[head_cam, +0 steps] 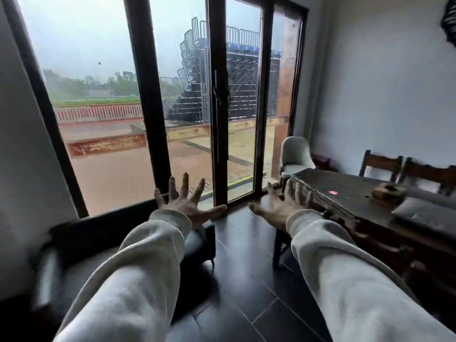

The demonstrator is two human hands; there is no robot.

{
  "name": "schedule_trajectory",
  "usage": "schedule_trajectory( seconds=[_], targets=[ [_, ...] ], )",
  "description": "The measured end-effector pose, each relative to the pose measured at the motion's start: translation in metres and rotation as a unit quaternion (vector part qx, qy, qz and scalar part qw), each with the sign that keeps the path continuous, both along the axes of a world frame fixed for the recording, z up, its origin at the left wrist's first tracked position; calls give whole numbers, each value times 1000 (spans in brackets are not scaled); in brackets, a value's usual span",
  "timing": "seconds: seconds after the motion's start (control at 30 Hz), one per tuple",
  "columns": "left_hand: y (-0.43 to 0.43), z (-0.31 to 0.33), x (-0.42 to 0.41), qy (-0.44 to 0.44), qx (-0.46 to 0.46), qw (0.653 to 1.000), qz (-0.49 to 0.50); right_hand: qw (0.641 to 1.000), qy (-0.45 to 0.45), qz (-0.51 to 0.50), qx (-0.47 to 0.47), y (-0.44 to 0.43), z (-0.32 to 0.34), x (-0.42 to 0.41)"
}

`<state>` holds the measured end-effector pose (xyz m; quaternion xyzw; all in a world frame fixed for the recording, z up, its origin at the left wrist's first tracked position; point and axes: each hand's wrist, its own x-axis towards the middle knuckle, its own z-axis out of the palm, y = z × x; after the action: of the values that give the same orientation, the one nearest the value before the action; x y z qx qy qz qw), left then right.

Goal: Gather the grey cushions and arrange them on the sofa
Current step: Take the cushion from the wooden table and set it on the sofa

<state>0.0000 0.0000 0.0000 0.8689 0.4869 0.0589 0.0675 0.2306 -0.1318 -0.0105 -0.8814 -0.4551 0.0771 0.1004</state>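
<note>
Item: grey cushion [424,216]. Location: lying flat on the near right end of the dark wooden table [345,193], partly cut off by the picture's edge. Only this one is visible; any others are out of view. Handling, by judgement: soft, light, compressible, not fragile; its fabric should give a sure hold. Best taken at two opposite edges, or pinched at one corner for a one-handed lift; it will sag if held at a single point.

Item: dark sofa [81,243]. Location: lower left, below the window [98,95], blurred. No cushion can be made out on its seat.

Item: left hand [187,203]. State: spread wide, fingers splayed, palm down, holding nothing. It hangs in the air above the sofa's far arm, touching nothing that can be seen.

Item: right hand [281,206]. State: likewise fully spread and empty, held forward over the dark tiled floor [241,280], just beside the table's near corner; contact with the table cannot be confirmed.

Other: pale upholstered chair [294,156] by the glass door [243,107]; two wooden chair backs [404,166] beyond the table; a small wooden object [388,191] on the tabletop.

Status, by judgement: gathering not begun; the cushion lies well to the right of both hands.
</note>
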Motion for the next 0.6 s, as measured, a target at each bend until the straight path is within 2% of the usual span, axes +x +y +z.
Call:
schedule_trajectory(
  seconds=[0.27, 0.6],
  targets=[
    [-36, -39, 212, 20, -9, 991, -129, 988, -4, -148, -47, -94, -46, 160],
    [-105, -75, 455, 73, 11, 958, -276, 944, 28, -322, -62, -212, -66, 352]
  ],
)
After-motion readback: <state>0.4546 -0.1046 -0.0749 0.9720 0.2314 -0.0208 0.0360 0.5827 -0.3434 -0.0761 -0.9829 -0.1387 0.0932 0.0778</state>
